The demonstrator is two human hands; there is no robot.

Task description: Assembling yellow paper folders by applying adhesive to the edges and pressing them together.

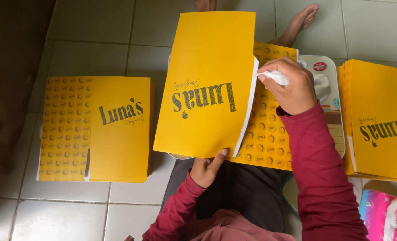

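My left hand grips the near edge of a folded yellow cardboard box blank with dark lettering, holding it up over my lap. The blank's patterned flap lies open to the right. My right hand is closed on a small white object and presses it against the white inner edge of the blank's fold. Both arms wear dark red sleeves.
A stack of the same yellow blanks lies on the tiled floor at left. Another stack sits at right. A white tray-like board lies under the flap. A pink tissue pack is at lower right. A bare foot shows above.
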